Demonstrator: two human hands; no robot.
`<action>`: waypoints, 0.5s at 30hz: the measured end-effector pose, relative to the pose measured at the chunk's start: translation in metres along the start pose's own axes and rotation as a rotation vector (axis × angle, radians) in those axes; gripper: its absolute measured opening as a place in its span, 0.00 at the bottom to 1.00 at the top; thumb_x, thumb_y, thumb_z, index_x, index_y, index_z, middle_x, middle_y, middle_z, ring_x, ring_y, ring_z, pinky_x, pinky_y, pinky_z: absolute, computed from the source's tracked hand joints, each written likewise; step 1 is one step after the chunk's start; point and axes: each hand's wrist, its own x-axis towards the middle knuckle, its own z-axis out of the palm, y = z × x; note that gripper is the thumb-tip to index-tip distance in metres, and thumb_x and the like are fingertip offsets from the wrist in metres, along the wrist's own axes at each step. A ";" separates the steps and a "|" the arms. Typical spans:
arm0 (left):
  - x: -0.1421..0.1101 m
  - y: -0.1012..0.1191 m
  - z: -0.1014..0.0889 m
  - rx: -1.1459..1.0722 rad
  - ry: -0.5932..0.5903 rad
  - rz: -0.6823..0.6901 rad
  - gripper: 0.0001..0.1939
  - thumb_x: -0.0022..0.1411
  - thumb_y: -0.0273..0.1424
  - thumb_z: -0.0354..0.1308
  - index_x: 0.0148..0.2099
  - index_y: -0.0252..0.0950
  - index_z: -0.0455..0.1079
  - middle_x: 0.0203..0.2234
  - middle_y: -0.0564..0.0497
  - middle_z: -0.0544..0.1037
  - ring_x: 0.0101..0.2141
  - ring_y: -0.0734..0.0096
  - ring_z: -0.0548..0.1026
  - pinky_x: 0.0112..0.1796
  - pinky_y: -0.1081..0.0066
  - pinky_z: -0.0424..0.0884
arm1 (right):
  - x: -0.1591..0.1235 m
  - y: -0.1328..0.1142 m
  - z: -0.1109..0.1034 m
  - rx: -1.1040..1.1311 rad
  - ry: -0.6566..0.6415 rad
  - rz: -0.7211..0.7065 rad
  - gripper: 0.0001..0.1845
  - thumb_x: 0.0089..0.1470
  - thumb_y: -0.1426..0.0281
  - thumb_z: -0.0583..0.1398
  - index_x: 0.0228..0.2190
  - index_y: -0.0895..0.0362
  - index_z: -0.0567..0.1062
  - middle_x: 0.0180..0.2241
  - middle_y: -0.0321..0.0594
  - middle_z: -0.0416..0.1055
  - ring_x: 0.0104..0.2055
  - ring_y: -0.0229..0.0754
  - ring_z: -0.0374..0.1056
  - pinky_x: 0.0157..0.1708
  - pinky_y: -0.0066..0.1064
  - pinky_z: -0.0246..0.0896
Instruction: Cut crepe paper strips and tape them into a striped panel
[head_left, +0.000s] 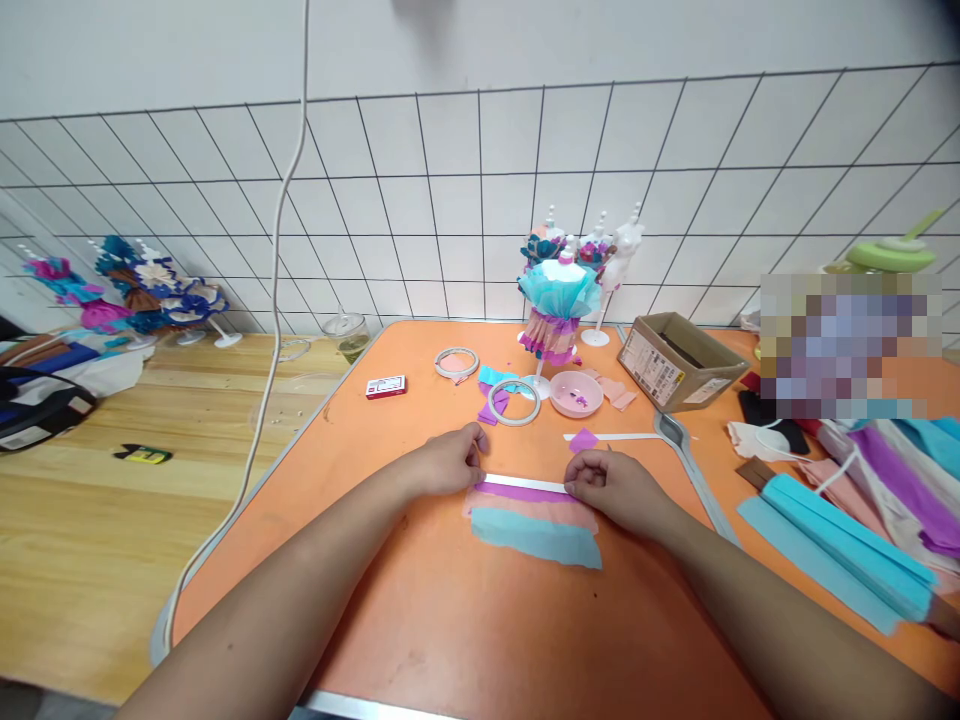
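Observation:
A narrow white tape strip (525, 484) runs along the upper edge of layered crepe paper on the orange table. My left hand (450, 462) pinches its left end and my right hand (619, 488) its right end. Below the strip show a purple crepe paper band (525, 495), a peach band (534, 509) and a light blue band (536, 538) with an uneven lower edge. Just beyond my right hand lie a small purple paper scrap (583, 440) and another white strip (630, 436). My fingertips cover both ends of the pinched strip.
Tape rolls (514, 402), a pink bowl (576, 395), a small red-and-white box (386, 387) and a mini dress form (559, 300) stand beyond my hands. A cardboard box (679, 360) is back right. Folded crepe paper (847, 545) lies right; a white cable (276, 270) hangs left.

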 end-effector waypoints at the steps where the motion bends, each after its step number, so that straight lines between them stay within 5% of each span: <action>1: 0.000 0.001 0.000 0.013 0.002 -0.006 0.16 0.49 0.29 0.54 0.43 0.38 0.60 0.31 0.53 0.74 0.29 0.69 0.72 0.28 0.73 0.62 | 0.000 0.000 0.000 -0.015 0.004 0.002 0.06 0.46 0.66 0.58 0.27 0.55 0.73 0.23 0.34 0.68 0.26 0.37 0.62 0.24 0.26 0.53; 15: 0.000 0.008 0.000 0.133 0.011 -0.037 0.15 0.49 0.27 0.53 0.42 0.39 0.61 0.34 0.52 0.75 0.33 0.66 0.72 0.31 0.72 0.62 | 0.002 -0.001 0.002 -0.120 0.021 0.020 0.05 0.46 0.67 0.58 0.26 0.54 0.74 0.24 0.34 0.72 0.27 0.39 0.65 0.24 0.27 0.54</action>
